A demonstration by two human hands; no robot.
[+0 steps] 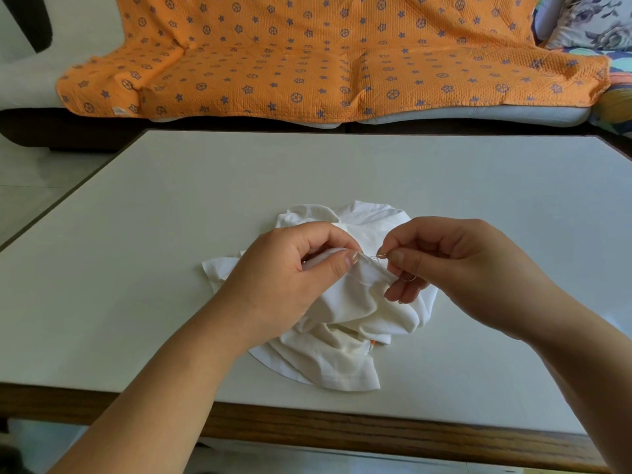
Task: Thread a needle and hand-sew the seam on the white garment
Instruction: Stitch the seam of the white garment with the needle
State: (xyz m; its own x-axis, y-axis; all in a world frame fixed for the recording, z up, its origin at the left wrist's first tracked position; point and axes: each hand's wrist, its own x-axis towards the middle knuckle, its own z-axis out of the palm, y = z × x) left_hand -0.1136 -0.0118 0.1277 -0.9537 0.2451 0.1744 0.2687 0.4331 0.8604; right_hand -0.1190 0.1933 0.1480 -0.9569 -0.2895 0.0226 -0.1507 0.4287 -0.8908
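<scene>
A crumpled white garment lies in the middle of the pale table. My left hand pinches a raised fold of the garment's edge between thumb and fingers. My right hand pinches the thin needle at its right end, with the needle lying level between the two hands and its left part in the fold. A fine loop of thread hangs under my right fingers. A small orange patch peeks out beneath the cloth.
The table has a wooden front edge close to me. Behind the table stands a sofa covered by an orange patterned blanket, with a floral cushion at the far right.
</scene>
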